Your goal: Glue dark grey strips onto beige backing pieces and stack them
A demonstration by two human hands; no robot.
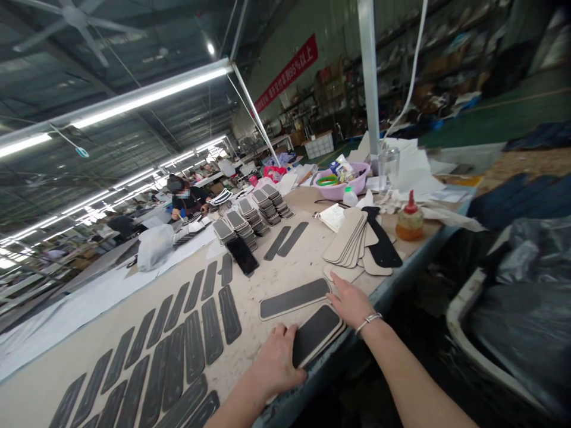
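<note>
My left hand (pixel 277 361) is closed round the left end of a small stack of rounded beige panels, whose top one has a dark grey face (pixel 316 334). The stack lies at the table's near edge. Just beyond it lies another grey-faced panel (pixel 294 298) with a beige border. My right hand (pixel 350 302) spans that panel's right end, thumb on the near side and a finger on the far side. Past my right fingertips are fanned beige panels (pixel 348 239) and a black strip (pixel 381 241).
Rows of dark strips (pixel 194 345) cover the table's left. Behind are stacked grey panels (pixel 243 223), a black phone (pixel 242 255) and a purple basket (pixel 341 187). A red-tipped glue bottle (pixel 410 220) stands near the right edge. A co-worker (pixel 187 199) sits farther off.
</note>
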